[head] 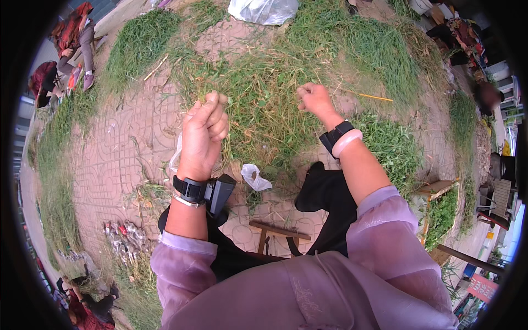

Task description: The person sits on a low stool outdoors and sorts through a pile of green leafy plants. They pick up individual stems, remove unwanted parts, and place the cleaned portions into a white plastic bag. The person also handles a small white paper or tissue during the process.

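Observation:
My left hand [206, 119] is closed, thumb pressed on the curled fingers, with thin plant stems [201, 86] showing at its fingertips. My right hand [315, 99] hovers over the right part of the pile, fingers curled in; whether anything thin is pinched there is not clear. Between and beyond both hands spreads a loose pile of cut grass and weeds [264, 111], green mixed with dry straw. A small white plastic bag [255, 177] lies at the pile's near edge. Another white plastic piece [176, 154] is partly hidden behind my left wrist.
Grass heaps lie at the upper left [142, 45] and upper right [371, 49]. Leafy greens [387, 148] sit by my right forearm. A large clear plastic bag [264, 10] stands ahead. A wooden stool [280, 233] is beneath me. A yellow stick [375, 97] lies right. People sit around.

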{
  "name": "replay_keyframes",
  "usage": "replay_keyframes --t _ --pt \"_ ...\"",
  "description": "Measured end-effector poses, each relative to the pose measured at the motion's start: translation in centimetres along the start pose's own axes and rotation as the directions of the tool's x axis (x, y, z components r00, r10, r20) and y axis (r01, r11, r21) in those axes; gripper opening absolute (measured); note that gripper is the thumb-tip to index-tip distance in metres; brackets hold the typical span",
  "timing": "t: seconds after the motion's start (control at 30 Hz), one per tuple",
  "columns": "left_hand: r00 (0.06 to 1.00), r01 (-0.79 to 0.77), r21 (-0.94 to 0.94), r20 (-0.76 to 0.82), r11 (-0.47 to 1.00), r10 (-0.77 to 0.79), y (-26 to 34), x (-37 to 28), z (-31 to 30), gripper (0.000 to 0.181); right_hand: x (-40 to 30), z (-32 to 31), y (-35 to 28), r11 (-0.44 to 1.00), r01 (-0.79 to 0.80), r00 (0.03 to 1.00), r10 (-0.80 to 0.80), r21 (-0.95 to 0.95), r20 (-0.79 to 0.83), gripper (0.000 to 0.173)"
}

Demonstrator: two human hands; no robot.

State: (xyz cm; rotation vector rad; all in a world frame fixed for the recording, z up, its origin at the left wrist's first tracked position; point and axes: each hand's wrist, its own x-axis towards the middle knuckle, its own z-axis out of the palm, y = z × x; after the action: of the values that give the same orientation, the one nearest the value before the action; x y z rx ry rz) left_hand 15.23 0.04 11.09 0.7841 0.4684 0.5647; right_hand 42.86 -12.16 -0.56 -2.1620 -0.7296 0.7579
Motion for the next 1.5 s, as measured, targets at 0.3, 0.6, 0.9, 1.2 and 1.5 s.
replay_keyframes --t 0.3,0.6,0.9,1.2,1.5 --pt "0.993 -0.097 -0.011 -0.068 0.995 0.096 2.0 -0.3 -1.2 0.028 0.9 7.4 4.9 0.936 0.106 0.968 -0.019 -0.337 0.25 0.049" --pt "0.981 -0.165 0.027 -0.101 0.986 0.167 3.1 -0.8 -2.4 0.029 -1.1 10.7 3.4 0.853 0.282 0.959 -0.233 -0.438 0.164 0.041" --pt "0.96 -0.229 0.036 -0.155 0.973 0.232 4.4 -2.1 -3.3 0.028 -1.9 15.2 0.4 0.993 0.07 0.933 -0.101 0.1 0.347 0.028" --pt "0.937 -0.27 -0.015 -0.235 0.963 0.259 6.3 -3.9 -5.1 0.026 1.1 21.3 -0.8 0.967 0.144 0.921 -0.054 -0.21 0.385 0.04" --pt "0.932 -0.268 -0.031 -0.261 0.963 0.251 8.0 -6.2 -7.4 0.025 1.6 23.1 -1.2 0.956 -0.044 0.878 0.176 -0.291 0.445 0.037"
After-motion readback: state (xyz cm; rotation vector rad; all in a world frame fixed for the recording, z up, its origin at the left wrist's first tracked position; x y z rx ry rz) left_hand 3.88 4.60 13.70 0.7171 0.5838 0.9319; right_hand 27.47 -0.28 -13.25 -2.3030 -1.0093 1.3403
